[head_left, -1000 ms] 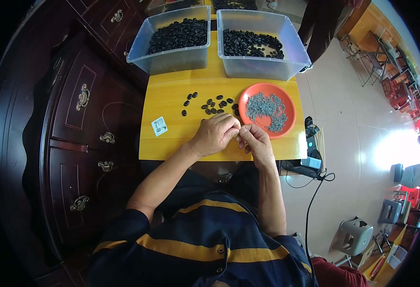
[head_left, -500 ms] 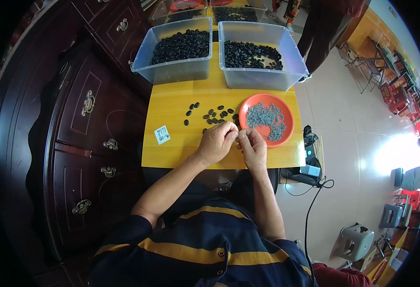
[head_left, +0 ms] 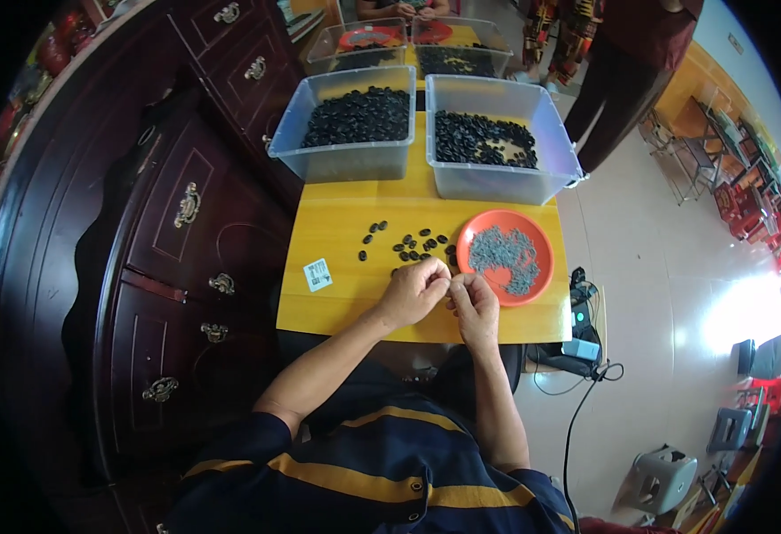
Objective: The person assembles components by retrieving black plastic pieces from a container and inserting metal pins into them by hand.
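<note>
- Both hands meet at the near edge of the yellow desk (head_left: 337, 222): the left hand (head_left: 415, 292) and the right hand (head_left: 474, 301) have their fingertips pressed together around something too small to make out, probably one of the black pieces and perhaps a grey part; what exactly each grip pinches cannot be told.
- Loose black pieces (head_left: 406, 246) lie scattered on the desk just beyond the hands, and the orange plate (head_left: 471, 233) of small grey parts (head_left: 506, 258) sits just right of them.
- Risk one, as a judgement: the pinched piece is tiny and held close to the desk's front edge, so a slip of the fingertips could send it off the desk into the lap or onto the floor.
- Risk two: the right wrist works near the plate, and a sideways nudge could tip it and scatter the grey parts.
- Risk three: a sweep of the left hand could push the loose pieces about or towards the small white label (head_left: 318, 274).
- Two clear bins (head_left: 346, 160) of black pieces stand well beyond reach of an accidental knock.
</note>
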{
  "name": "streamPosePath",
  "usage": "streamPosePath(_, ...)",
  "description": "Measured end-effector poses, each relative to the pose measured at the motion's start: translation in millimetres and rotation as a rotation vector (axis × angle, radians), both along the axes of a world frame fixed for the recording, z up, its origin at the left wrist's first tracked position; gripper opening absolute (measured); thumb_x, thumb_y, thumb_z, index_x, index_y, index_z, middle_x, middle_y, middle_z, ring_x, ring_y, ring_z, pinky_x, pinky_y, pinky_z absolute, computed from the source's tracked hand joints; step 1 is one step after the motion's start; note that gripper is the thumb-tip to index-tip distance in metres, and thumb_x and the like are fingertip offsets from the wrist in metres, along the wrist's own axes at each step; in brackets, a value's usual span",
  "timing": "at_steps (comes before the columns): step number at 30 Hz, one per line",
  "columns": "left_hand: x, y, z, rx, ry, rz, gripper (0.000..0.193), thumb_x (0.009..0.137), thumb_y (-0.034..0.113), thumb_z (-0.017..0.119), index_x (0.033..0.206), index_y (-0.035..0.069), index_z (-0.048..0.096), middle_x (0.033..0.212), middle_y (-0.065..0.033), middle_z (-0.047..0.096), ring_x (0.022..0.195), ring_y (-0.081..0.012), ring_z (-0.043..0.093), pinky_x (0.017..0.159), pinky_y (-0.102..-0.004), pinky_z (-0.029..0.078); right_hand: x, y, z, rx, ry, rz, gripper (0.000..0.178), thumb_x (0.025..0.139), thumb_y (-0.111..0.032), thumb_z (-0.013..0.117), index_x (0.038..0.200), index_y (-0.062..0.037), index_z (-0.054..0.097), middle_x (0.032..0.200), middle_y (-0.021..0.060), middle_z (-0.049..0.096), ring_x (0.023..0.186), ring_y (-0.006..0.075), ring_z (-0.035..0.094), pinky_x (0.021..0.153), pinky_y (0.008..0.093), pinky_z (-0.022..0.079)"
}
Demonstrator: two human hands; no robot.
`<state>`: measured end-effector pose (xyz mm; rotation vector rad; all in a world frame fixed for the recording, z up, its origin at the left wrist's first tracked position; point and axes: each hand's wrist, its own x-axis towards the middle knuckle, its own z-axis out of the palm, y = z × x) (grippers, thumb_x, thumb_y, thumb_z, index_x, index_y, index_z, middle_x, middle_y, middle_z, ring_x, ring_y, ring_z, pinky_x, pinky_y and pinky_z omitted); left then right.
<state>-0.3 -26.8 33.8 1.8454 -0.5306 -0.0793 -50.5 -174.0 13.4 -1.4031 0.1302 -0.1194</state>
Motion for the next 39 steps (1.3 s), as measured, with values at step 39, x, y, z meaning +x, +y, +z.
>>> streamPosePath(39, -0.4, 22.9, -8.3, -0.380, 0.288, -0.125, 0.018, 0.099, 0.015, 0.049, 0.084, 0.006, 0.052, 0.070, 0.0015, 0.052, 0.062, -0.0051, 0.046, 0.055, -0.0224, 0.040, 18.9, -54.9, 26.4, -0.810, -0.182, -0.171, 0.010, 0.094, -0.014, 0.061, 0.093, -0.0037, 0.061, 0.082, 0.0168, 0.068, 0.073, 0.0329, 0.068, 0.066, 0.0403, 0.053)
